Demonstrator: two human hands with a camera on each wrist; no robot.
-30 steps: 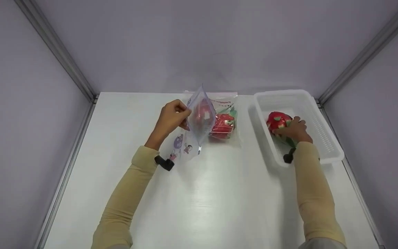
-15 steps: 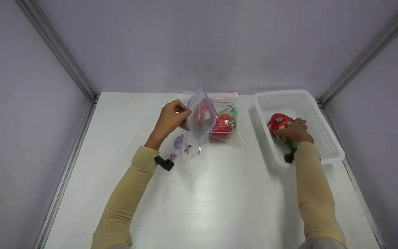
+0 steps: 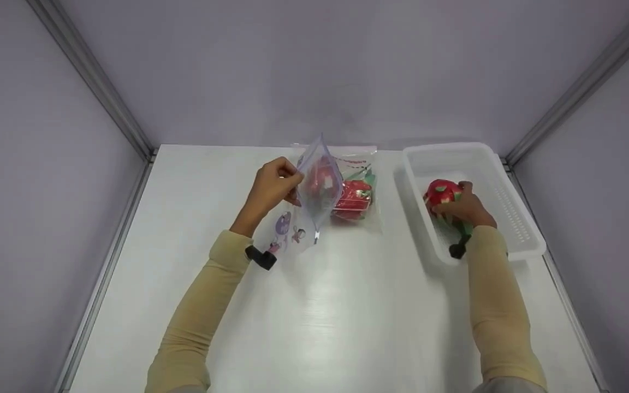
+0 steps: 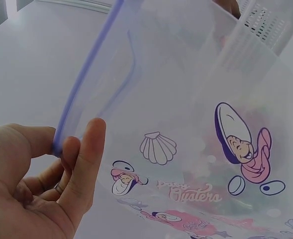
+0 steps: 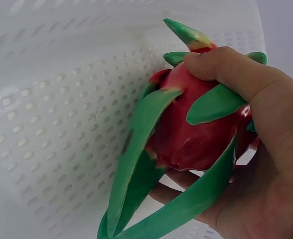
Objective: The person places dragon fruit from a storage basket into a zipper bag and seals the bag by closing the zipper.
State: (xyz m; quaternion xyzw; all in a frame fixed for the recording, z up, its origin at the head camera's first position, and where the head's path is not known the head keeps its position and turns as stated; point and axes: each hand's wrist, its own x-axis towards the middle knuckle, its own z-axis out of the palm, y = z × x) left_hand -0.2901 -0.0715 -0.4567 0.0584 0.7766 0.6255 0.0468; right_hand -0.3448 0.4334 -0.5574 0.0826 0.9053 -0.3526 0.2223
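My left hand [image 3: 273,183] pinches the purple-edged rim of a clear zip bag [image 4: 161,99] between thumb and fingers. The bag's mouth gapes, and its side carries printed oyster and shell cartoons. My right hand [image 3: 466,208] is inside the white perforated basket [image 3: 522,224]. It grips a red dragon fruit with long green scales [image 5: 196,119], thumb on top and fingers underneath. The fruit looks glossy, like a model. Behind the held bag, on the table, lies another clear bag [image 3: 372,155] with a red and green dragon fruit [image 3: 354,199] inside.
The white table [image 3: 314,322] meets a grey back wall [image 3: 320,71] and side walls. The basket stands at the back right, near the right wall. A black wrist camera [image 3: 261,257] sits on my left cuff.
The right hand's fingers have shifted round the dragon fruit, which has moved slightly in the basket. The left hand and its bag have stayed nearly still.
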